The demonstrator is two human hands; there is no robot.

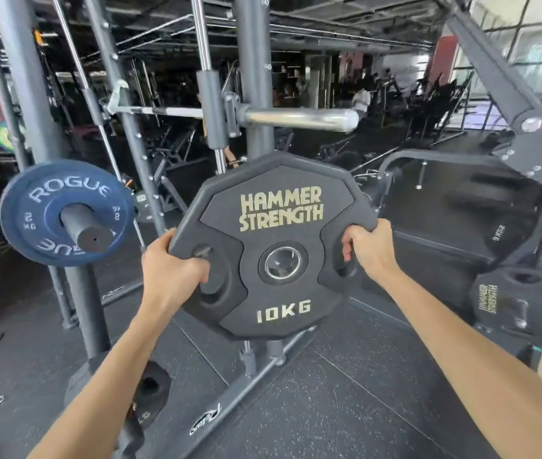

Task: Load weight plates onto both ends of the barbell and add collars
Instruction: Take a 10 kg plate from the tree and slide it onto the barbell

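Both hands (176, 271) (371, 251) on plate (279, 180), grip half-hidden.

**Our count at the rack**

We count two hands, the left hand (172, 270) and the right hand (370, 250). We make out three clear weight plates: one black 10KG plate (279, 207), one blue plate (47, 197) and one black plate at the right (508, 303). One chrome barbell sleeve (299, 119) shows.

the 10kg plate (272, 246) looks matt black rubber with a shiny metal hub. the barbell sleeve (299, 119) is glossy chrome. the floor (329, 392) is speckled rubber.
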